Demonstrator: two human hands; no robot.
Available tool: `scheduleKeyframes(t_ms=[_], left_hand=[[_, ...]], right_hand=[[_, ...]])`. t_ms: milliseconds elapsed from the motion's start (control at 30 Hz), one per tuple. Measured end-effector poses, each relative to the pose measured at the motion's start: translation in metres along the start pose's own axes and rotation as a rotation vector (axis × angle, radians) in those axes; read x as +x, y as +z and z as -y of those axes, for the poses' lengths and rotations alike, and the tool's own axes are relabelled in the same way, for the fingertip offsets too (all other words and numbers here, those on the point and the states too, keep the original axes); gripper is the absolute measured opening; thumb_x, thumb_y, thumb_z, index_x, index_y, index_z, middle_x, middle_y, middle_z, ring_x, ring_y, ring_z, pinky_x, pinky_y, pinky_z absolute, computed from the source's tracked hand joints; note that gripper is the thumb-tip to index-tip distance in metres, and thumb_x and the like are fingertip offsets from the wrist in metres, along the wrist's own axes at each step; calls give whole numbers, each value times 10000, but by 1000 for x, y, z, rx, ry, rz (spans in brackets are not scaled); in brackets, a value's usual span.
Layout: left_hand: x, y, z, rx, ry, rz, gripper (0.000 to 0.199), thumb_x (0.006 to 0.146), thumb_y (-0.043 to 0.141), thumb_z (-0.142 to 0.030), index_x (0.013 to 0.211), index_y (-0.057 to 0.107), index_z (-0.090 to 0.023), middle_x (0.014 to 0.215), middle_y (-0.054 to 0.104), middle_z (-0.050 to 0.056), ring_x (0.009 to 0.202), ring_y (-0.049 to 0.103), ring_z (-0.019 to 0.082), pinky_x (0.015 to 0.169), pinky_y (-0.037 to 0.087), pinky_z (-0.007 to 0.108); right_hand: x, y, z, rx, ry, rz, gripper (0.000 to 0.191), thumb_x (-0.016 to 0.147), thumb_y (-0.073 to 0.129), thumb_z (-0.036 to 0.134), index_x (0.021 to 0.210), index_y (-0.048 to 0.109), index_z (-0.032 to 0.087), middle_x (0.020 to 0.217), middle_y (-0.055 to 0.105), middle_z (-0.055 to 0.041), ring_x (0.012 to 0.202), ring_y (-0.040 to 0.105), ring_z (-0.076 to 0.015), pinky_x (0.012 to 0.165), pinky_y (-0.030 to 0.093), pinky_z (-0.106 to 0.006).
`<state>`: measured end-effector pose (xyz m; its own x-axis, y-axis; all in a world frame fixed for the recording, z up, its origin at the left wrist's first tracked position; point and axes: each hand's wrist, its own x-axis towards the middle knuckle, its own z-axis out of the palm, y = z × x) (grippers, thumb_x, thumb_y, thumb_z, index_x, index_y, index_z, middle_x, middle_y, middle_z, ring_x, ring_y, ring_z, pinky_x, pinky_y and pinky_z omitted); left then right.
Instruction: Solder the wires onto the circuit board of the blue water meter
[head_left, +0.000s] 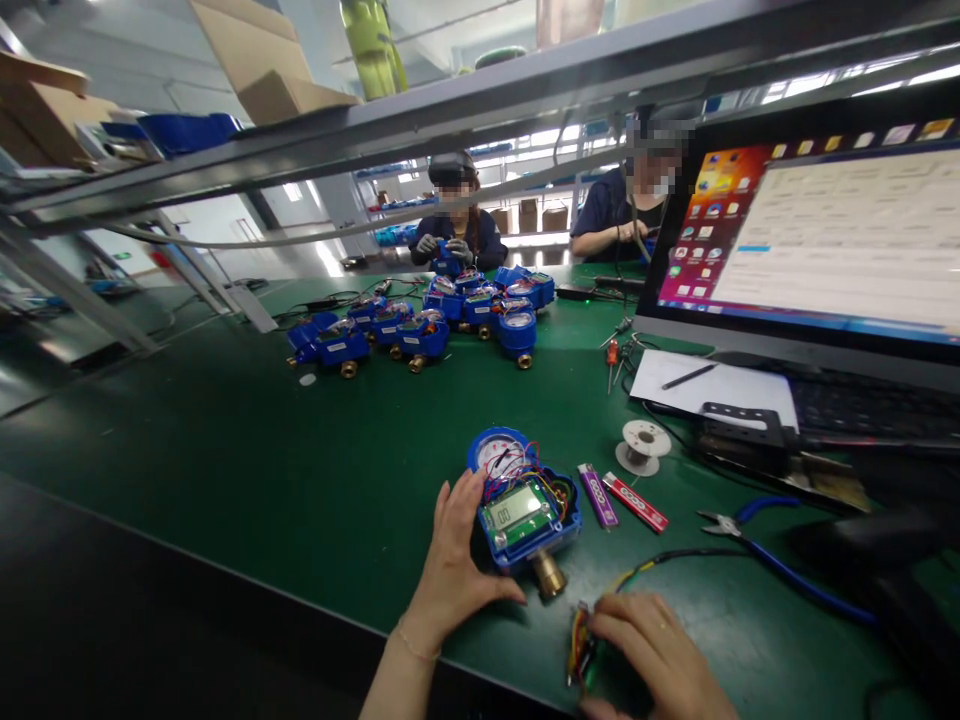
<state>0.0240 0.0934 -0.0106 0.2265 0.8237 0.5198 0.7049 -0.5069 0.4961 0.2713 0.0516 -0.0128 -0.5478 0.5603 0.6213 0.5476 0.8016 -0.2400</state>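
A blue water meter lies on the green table before me, its cover off. Its small display is lit, coloured wires loop over the dial, and a brass fitting points toward me. My left hand is at the meter's left side with fingers and thumb spread; the fingertips seem to touch the housing, while the thumb reaches toward the fitting. Lower right, my right hand is closed on a small wired part with yellow and red wires. A dark cable runs from it to the right. Part of it is hidden by my fingers.
Purple and red lighters, a solder spool and blue-handled cutters lie right of the meter. A monitor stands behind papers. Several blue meters sit farther back. Two people work opposite, under an overhead shelf.
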Motion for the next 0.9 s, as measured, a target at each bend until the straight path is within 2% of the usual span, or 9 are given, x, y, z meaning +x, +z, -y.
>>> scheduleKeyframes(t_ms=[100,167,300,467,567,667,767,833,900], left_hand=[[6,1,5,208,156,-29,1104,534,628,-701,1360,137,-157,1301,426,192,1285,301,335,1072,98,603],[9,4,0,283,213,-74,1074,553,603,-713,1349,169,-140,1260,470,183,1264,346,309,1091,82,551],[8,22,-24,401,209,-225,1082,578,592,-702,1346,165,-72,1226,481,212,1210,412,293,1091,150,493],[3,43,-43,545,98,-306,1038,606,549,-707,1326,228,-32,1219,475,223,1191,415,312,1065,196,505],[2,37,-46,437,27,-293,913,686,484,-675,1313,259,-51,1245,455,213,1207,402,296,1051,235,510],[-4,23,-52,245,-77,-360,689,777,409,-606,1265,351,-123,1224,483,163,1183,433,252,1039,284,483],[-14,11,-64,64,-158,-418,409,837,422,-510,1084,514,-198,1054,577,75,1058,523,198,954,407,369],[-22,10,-73,-56,-179,-361,309,845,446,-473,966,569,-218,949,605,45,963,566,178,842,473,291],[-30,16,-81,-183,-165,-267,325,819,473,-504,918,592,-218,896,618,42,878,593,175,757,503,261]], right_hand=[[-6,-3,-10,-68,-117,139,538,723,646,514,1105,514,160,1015,633,-69,897,597,-210,768,476,-316],[-6,-4,-13,-60,-136,223,528,735,618,551,1103,525,183,1030,638,-48,923,597,-210,798,471,-321],[-7,0,-10,-47,-70,282,239,763,648,358,935,566,215,903,653,-10,860,613,-186,839,466,-315],[-21,13,-5,38,-27,222,122,785,615,242,844,522,187,826,623,-12,820,600,-164,919,429,-347],[-22,11,-3,138,6,176,91,823,560,222,791,484,183,702,577,12,682,573,-127,891,443,-325],[-11,-2,3,263,170,112,94,863,510,256,799,492,189,723,579,2,685,566,-119,725,488,-238],[4,-16,9,365,365,-14,128,879,491,312,823,535,206,771,609,5,708,584,-113,626,474,-183],[12,-20,10,411,474,-61,142,867,508,342,824,558,216,767,622,19,706,596,-110,644,472,-176],[16,-22,10,449,557,-70,156,858,507,355,823,573,217,763,627,24,710,603,-111,645,470,-170]])
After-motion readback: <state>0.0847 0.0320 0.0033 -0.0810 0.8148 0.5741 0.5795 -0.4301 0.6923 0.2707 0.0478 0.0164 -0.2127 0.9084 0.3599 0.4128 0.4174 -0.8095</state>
